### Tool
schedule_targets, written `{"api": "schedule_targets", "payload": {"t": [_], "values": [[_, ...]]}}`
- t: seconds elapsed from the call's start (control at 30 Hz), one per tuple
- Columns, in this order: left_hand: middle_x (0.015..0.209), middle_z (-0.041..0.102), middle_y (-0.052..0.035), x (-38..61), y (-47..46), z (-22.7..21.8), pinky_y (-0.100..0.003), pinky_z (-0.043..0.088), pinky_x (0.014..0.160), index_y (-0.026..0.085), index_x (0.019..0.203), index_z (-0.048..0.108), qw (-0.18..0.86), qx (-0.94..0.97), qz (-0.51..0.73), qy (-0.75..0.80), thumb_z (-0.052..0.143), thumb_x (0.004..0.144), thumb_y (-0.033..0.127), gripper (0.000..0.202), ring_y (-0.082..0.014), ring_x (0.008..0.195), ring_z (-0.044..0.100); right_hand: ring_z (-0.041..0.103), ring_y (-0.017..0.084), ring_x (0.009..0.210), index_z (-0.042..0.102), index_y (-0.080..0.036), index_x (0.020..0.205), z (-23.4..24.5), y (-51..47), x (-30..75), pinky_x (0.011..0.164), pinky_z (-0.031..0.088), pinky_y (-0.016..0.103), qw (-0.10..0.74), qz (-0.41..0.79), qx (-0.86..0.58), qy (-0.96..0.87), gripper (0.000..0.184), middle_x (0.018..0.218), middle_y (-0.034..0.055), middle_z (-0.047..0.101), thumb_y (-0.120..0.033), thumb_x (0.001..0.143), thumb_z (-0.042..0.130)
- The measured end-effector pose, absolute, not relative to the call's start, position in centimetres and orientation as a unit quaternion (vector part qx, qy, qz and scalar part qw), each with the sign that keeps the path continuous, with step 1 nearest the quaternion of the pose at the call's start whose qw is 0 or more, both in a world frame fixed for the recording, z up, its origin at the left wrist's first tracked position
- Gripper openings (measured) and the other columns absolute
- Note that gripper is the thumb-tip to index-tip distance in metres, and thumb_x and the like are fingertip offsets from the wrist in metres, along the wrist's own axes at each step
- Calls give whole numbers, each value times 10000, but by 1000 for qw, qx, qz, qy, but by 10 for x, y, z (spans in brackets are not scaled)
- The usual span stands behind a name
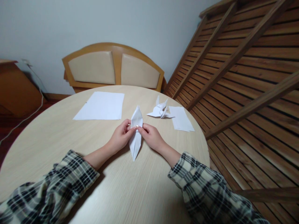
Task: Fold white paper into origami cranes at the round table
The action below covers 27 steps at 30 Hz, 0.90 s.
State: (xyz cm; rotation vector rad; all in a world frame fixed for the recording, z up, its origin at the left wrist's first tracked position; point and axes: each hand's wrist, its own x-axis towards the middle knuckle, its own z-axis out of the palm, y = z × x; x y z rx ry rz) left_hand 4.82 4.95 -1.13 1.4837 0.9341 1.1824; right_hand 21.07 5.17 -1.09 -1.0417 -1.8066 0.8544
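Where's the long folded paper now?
In the head view, the folded paper is near the centre, held by the left hand and right hand, left of the spiky paper shapes.

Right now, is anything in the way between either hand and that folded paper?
Nothing visible: the left hand and right hand both hold the folded paper directly. The pointed paper shapes, large sheets and small sheets lie farther off, apart from it.
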Motion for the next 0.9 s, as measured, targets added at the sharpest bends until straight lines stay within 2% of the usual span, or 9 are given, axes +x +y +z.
{"api": "schedule_targets", "payload": {"t": [0.63, 0.77, 0.9], "values": [[590, 523, 62, 50, 51, -18, -205, 293, 468, 199, 847, 503, 561, 553, 497, 365, 730, 758, 420, 329, -87, 493, 443, 588, 177, 776, 623, -201, 843, -15, 53, 208, 741, 470, 327, 449, 401, -386, -699, 292, 835, 33, 653, -453, 915, 497], [586, 532, 62, 50, 50, -14, -203, 311, 467, 192, 860, 510, 553, 559, 497, 367, 714, 766, 407, 311, -87, 488, 456, 554, 165, 734, 611, -200, 811, -17, 54, 209, 695, 452, 307, 449, 420, -383, -690, 371, 783, 24, 616, -544, 901, 505], [596, 546, 58, 50, 49, -10, -203, 344, 475, 187, 854, 515, 537, 574, 493, 374, 695, 769, 375, 274, -103, 512, 511, 454, 134, 609, 563, -192, 729, -19, 55, 211, 580, 388, 275, 432, 456, -412, -660, 525, 640, -7, 495, -666, 899, 415]]}}
